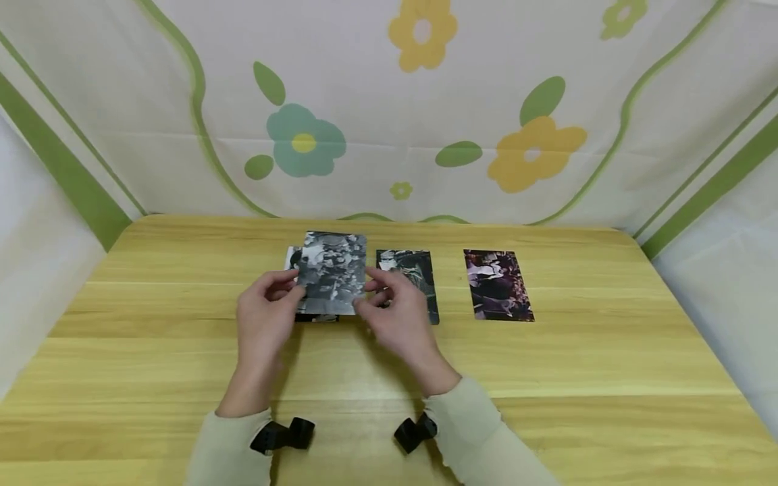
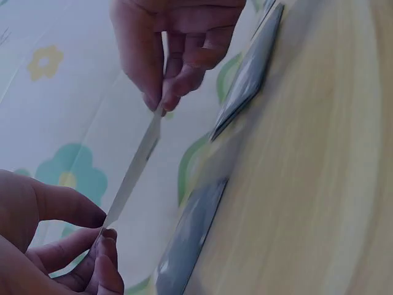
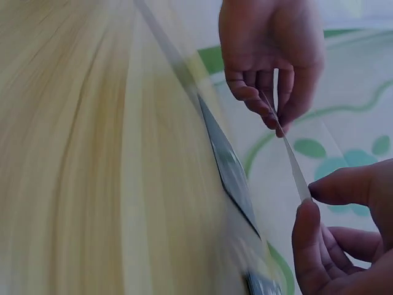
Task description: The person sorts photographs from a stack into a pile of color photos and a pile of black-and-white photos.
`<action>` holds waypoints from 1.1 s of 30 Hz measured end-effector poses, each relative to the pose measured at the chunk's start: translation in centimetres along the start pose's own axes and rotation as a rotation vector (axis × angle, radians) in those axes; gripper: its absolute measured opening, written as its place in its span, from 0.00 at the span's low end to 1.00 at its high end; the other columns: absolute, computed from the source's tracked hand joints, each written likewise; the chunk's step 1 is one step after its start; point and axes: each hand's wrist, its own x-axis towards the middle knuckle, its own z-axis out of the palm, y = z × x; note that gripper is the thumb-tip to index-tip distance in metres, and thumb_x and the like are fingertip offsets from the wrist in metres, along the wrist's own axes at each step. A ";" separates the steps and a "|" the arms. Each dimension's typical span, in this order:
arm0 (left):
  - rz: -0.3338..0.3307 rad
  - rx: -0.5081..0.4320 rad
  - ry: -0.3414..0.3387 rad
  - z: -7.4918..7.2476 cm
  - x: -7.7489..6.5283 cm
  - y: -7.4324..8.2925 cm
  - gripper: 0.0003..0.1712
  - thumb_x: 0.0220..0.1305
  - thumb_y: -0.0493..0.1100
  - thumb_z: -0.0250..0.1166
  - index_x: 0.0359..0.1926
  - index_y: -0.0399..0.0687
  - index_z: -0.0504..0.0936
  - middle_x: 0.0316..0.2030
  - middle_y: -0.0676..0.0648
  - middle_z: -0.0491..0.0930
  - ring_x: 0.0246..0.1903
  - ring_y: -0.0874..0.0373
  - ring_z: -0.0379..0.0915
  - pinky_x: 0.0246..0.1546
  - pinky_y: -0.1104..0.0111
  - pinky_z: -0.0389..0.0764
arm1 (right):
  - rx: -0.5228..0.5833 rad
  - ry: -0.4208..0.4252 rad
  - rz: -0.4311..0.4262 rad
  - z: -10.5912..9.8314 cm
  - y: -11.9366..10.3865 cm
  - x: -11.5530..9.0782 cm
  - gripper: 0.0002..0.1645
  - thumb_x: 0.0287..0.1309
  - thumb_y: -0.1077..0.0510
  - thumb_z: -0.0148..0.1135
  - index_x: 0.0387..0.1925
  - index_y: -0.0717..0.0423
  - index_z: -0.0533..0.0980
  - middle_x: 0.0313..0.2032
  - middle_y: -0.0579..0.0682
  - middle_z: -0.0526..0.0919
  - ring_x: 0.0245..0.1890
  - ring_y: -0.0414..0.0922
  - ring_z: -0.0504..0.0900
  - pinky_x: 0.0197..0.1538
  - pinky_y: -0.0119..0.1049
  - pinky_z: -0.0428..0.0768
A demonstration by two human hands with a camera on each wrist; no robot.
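Note:
A black-and-white photo card (image 1: 332,270) is held up above the table between both hands. My left hand (image 1: 267,310) pinches its left edge between thumb and fingers, and my right hand (image 1: 398,312) pinches the right edge the same way. Both wrist views show the card (image 2: 132,175) nearly edge-on, clear of the tabletop. Behind it in the head view lies another photo (image 1: 292,258), mostly hidden, only its left side and lower edge showing. Just beyond the right hand a dark greenish photo (image 1: 419,266) lies on the table, partly covered by the fingers.
Farther right, a purple-toned photo (image 1: 500,285) lies flat by itself on the wooden table (image 1: 583,378). A white cloth with flower prints (image 1: 377,121) hangs along the back edge. Black straps with small devices (image 1: 292,434) sit on both wrists.

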 end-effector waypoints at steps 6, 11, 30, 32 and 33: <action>-0.021 0.060 0.091 -2.0 0.9 -0.6 0.17 0.71 0.36 0.68 0.58 0.42 0.88 0.44 0.49 0.82 0.39 0.64 0.75 0.33 0.78 0.75 | -0.039 -0.053 0.001 2.9 -0.9 0.5 0.34 0.62 0.64 0.74 0.70 0.60 0.78 0.49 0.54 0.85 0.37 0.39 0.85 0.42 0.31 0.85; -0.020 0.160 0.089 -2.3 1.4 -1.6 0.18 0.68 0.36 0.68 0.58 0.40 0.89 0.49 0.40 0.86 0.39 0.62 0.75 0.32 0.78 0.75 | -0.117 -0.061 0.037 4.3 -0.5 0.7 0.34 0.61 0.65 0.74 0.69 0.63 0.78 0.46 0.53 0.83 0.33 0.37 0.81 0.40 0.31 0.83; 0.004 0.251 0.067 -1.9 2.3 -2.8 0.19 0.70 0.36 0.67 0.59 0.38 0.89 0.51 0.36 0.88 0.39 0.57 0.75 0.34 0.74 0.73 | -0.309 -0.061 0.096 5.3 -0.2 1.5 0.35 0.63 0.58 0.75 0.71 0.58 0.78 0.47 0.49 0.81 0.41 0.44 0.75 0.48 0.39 0.78; 0.008 0.263 0.071 -1.9 2.3 -2.8 0.19 0.70 0.37 0.67 0.59 0.39 0.89 0.51 0.36 0.88 0.38 0.58 0.75 0.35 0.73 0.74 | -0.317 -0.062 0.102 5.3 -0.2 1.6 0.36 0.62 0.57 0.75 0.71 0.57 0.78 0.47 0.48 0.81 0.43 0.44 0.76 0.48 0.39 0.79; 0.010 0.270 0.072 -1.9 2.3 -2.9 0.19 0.70 0.37 0.67 0.59 0.39 0.89 0.51 0.36 0.88 0.38 0.58 0.75 0.35 0.72 0.74 | -0.321 -0.064 0.104 5.3 -0.2 1.6 0.36 0.62 0.56 0.75 0.71 0.56 0.78 0.47 0.48 0.81 0.44 0.44 0.76 0.48 0.39 0.79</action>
